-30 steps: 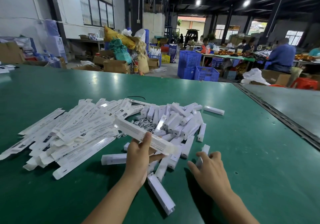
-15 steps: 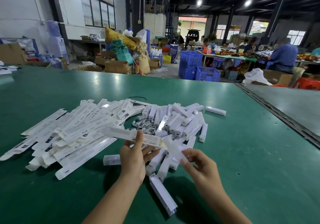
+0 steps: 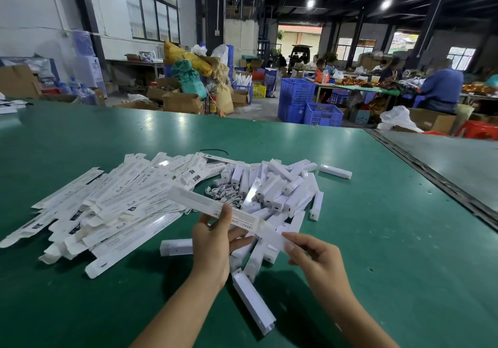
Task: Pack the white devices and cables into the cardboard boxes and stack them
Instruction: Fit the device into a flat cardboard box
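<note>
Your left hand [image 3: 213, 242] grips the opened box [image 3: 204, 203] around its middle and holds it off the table. Its open end faces your right hand [image 3: 315, 258], which pinches a white device [image 3: 272, 236] at that mouth, seemingly to slide it in. The flat boxes [image 3: 107, 207] fan toward the table's left edge, with the loose devices [image 3: 283, 188] and cables [image 3: 226, 194] heaped beside them, all within reach. The green table [image 3: 377, 240] is smooth and glossy. Beyond its far edge are blue crates [image 3: 296, 97] and seated workers [image 3: 439, 89].

Slim white box [image 3: 199, 203] aloft — white device [image 3: 270, 236] at its end.
</note>
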`<state>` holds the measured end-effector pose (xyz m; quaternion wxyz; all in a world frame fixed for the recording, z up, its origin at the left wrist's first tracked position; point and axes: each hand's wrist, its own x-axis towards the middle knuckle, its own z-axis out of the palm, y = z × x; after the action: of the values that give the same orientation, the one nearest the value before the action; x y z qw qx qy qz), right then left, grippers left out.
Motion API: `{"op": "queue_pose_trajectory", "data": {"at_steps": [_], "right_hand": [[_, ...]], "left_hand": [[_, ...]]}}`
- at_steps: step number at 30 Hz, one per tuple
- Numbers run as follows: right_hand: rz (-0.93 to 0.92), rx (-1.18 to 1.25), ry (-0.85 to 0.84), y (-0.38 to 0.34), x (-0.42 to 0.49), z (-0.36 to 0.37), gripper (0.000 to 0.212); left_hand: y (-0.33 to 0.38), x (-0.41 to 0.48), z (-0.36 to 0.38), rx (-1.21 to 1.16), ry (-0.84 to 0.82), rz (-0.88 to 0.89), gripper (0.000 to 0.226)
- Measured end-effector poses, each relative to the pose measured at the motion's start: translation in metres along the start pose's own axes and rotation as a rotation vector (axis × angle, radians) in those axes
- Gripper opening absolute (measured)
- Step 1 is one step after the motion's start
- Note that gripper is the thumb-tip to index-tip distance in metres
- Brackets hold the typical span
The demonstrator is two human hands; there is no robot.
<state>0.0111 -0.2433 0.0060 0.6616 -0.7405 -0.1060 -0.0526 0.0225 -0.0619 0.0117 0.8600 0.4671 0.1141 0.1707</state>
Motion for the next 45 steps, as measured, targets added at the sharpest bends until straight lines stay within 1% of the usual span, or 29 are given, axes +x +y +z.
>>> {"op": "queue_pose_trajectory", "data": {"at_steps": [2, 3, 5, 7, 10, 12, 14, 16, 17, 19, 20, 22, 23, 24, 25, 26, 27, 28, 30, 31, 32, 33, 35, 37, 40, 41, 43, 45], "right_hand": [[0.008, 0.028, 0.047, 0.0, 0.001, 0.002, 0.021], [0.019, 0.048, 0.095, 0.0, 0.001, 0.003, 0.023], [0.05, 0.102, 0.228, 0.002, 0.001, 0.005, 0.037], [0.082, 0.169, 0.334, 0.002, 0.001, 0.008, 0.04], [0.116, 0.258, 0.337, 0.0, -0.001, 0.012, 0.031], [0.106, 0.224, 0.284, -0.004, -0.003, 0.014, 0.025], [0.098, 0.232, 0.19, -0.006, -0.005, 0.014, 0.023], [0.125, 0.293, 0.053, -0.006, -0.007, 0.014, 0.033], [0.139, 0.331, -0.047, -0.006, -0.008, 0.013, 0.039], [0.139, 0.404, -0.259, -0.005, -0.011, 0.011, 0.04], [0.134, 0.438, -0.336, -0.006, -0.011, 0.009, 0.041], [0.133, 0.502, -0.439, -0.006, -0.009, 0.004, 0.057], [0.131, 0.513, -0.468, -0.006, -0.008, 0.003, 0.061], [0.121, 0.506, -0.471, -0.006, -0.008, 0.003, 0.059], [0.109, 0.489, -0.427, -0.006, -0.007, 0.005, 0.055], [0.095, 0.467, -0.332, -0.006, -0.008, 0.008, 0.053], [0.067, 0.426, -0.212, -0.004, -0.007, 0.011, 0.05], [0.024, 0.362, -0.086, -0.003, -0.006, 0.014, 0.041], [-0.069, 0.148, 0.107, -0.003, 0.0, 0.019, 0.013], [-0.123, -0.015, 0.152, -0.003, 0.006, 0.02, 0.017], [-0.162, -0.179, 0.156, -0.004, 0.012, 0.022, 0.022], [-0.197, -0.317, 0.126, -0.007, 0.021, 0.026, 0.021], [-0.254, -0.546, 0.002, -0.016, 0.041, 0.039, 0.014], [-0.311, -0.722, -0.123, -0.024, 0.068, 0.056, 0.016], [-0.394, -0.987, -0.33, -0.028, 0.107, 0.083, 0.022], [-0.398, -1.091, -0.385, -0.026, 0.118, 0.092, 0.024], [-0.335, -1.259, -0.469, -0.021, 0.135, 0.105, 0.029], [-0.24, -1.314, -0.503, -0.016, 0.146, 0.114, 0.03]], "left_hand": [[-0.004, -0.006, 0.003, 0.036, -0.045, -0.015, 0.047], [-0.006, -0.009, 0.005, 0.047, -0.059, -0.024, 0.049], [-0.01, -0.014, 0.01, 0.047, -0.077, -0.019, 0.054], [-0.014, -0.018, 0.014, 0.036, -0.082, 0.003, 0.058], [-0.018, -0.023, 0.018, 0.022, -0.08, 0.02, 0.058], [-0.021, -0.024, 0.02, 0.02, -0.08, 0.02, 0.056], [-0.022, -0.025, 0.02, 0.025, -0.084, 0.019, 0.054], [-0.024, -0.025, 0.02, 0.038, -0.097, 0.015, 0.052], [-0.025, -0.025, 0.02, 0.051, -0.105, 0.011, 0.052], [-0.027, -0.026, 0.019, 0.075, -0.128, 0.008, 0.054], [-0.028, -0.027, 0.018, 0.08, -0.14, 0.008, 0.057], [-0.026, -0.026, 0.017, 0.083, -0.165, 0.011, 0.062], [-0.026, -0.025, 0.016, 0.083, -0.172, 0.015, 0.064], [-0.025, -0.023, 0.016, 0.076, -0.164, 0.018, 0.062], [-0.025, -0.02, 0.016, 0.059, -0.137, 0.016, 0.059], [-0.024, -0.017, 0.015, 0.038, -0.096, 0.01, 0.056], [-0.022, -0.013, 0.014, 0.019, -0.044, 0.008, 0.053], [-0.019, -0.008, 0.011, 0.004, 0.013, 0.013, 0.052], [-0.012, 0.003, 0.003, -0.009, 0.123, 0.045, 0.057], [-0.007, 0.009, -0.003, -0.016, 0.176, 0.065, 0.061], [-0.002, 0.015, -0.01, -0.028, 0.23, 0.086, 0.064], [0.003, 0.02, -0.016, -0.04, 0.283, 0.106, 0.066], [0.011, 0.029, -0.027, -0.06, 0.383, 0.122, 0.074], [0.016, 0.034, -0.034, -0.073, 0.466, 0.118, 0.079], [0.017, 0.038, -0.04, -0.088, 0.543, 0.097, 0.07], [0.017, 0.039, -0.042, -0.086, 0.557, 0.092, 0.066], [0.016, 0.041, -0.044, -0.071, 0.577, 0.085, 0.065], [0.016, 0.042, -0.045, -0.049, 0.58, 0.089, 0.07]]}}
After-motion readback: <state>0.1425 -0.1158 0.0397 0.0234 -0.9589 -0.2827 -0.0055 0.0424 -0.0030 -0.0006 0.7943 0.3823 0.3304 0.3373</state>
